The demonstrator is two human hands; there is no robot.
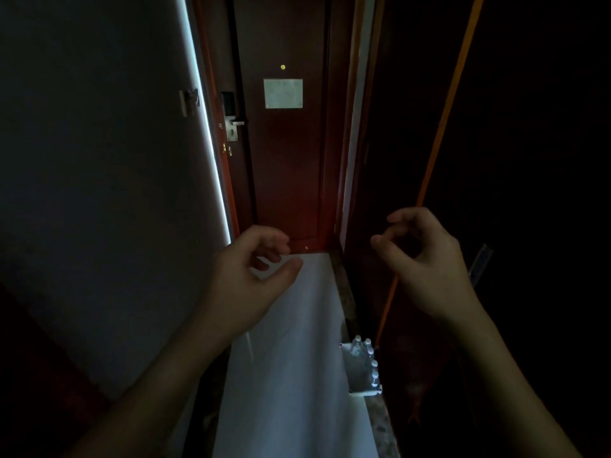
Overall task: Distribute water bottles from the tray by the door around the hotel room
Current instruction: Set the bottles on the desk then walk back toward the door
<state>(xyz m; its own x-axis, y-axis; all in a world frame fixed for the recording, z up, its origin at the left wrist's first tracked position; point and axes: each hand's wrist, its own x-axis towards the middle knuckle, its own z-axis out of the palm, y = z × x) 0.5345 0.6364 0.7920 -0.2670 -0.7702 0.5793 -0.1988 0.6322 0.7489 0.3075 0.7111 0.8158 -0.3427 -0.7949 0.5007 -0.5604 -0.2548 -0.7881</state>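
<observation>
bottles [365, 357] upright in tray [355, 375] on floor, right | left hand [246, 276], right hand [420, 256] loosely curled, empty, raised well apart from bottles

Both forearms are bare to each hand, left hand [246, 276] and right hand [426, 256], without sleeves or jewellery.

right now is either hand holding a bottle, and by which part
Nothing is held. The left hand and right hand are both empty, fingers loosely curled; the water bottles sit in the tray.
</observation>
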